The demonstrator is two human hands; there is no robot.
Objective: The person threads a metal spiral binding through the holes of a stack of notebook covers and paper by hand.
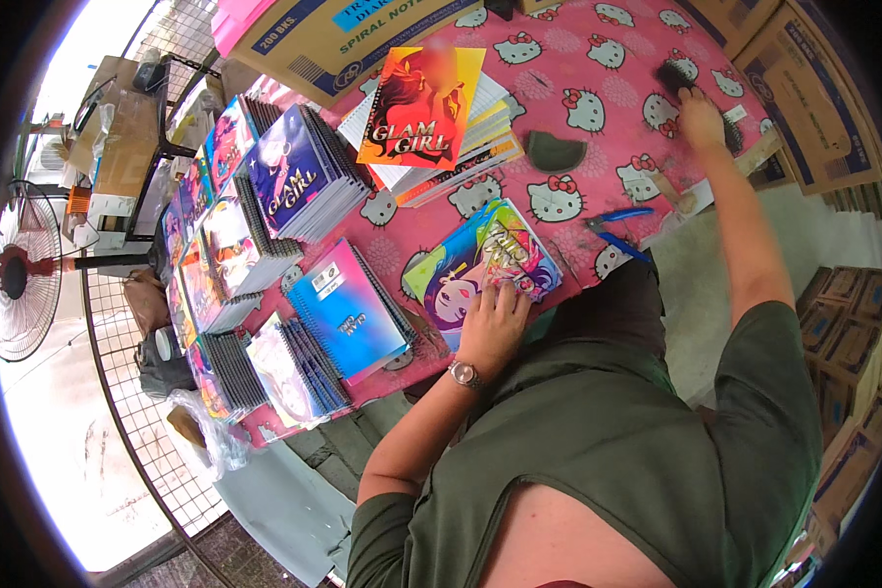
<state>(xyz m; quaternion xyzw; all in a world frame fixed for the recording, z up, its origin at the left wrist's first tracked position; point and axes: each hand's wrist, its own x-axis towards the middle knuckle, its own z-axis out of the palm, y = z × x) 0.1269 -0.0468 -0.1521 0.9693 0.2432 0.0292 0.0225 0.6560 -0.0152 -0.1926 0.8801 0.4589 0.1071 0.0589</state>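
Observation:
My left hand (494, 323) lies with its fingers spread over a small stack of printed covers (451, 297) at the near table edge. The top ones show a cartoon face and bright lettering. Far to the right, my right hand (701, 120) is closed at a dark, bristly, coil-like thing (674, 76); blur hides its exact kind. Between the hands, blue-handled pliers (619, 233) rest on the pink cloth. Beyond the covers sits a dark, half-round pad (556, 153).
Stacks of spiral notebooks (299, 176) fill the table's left side, a blue-pink notebook (351, 309) nearest. A red-yellow cover (421, 108) tops a fanned paper pile. Cartons (813, 98) stand at the far right, another carton (333, 44) at the back. A fan (24, 269) stands left.

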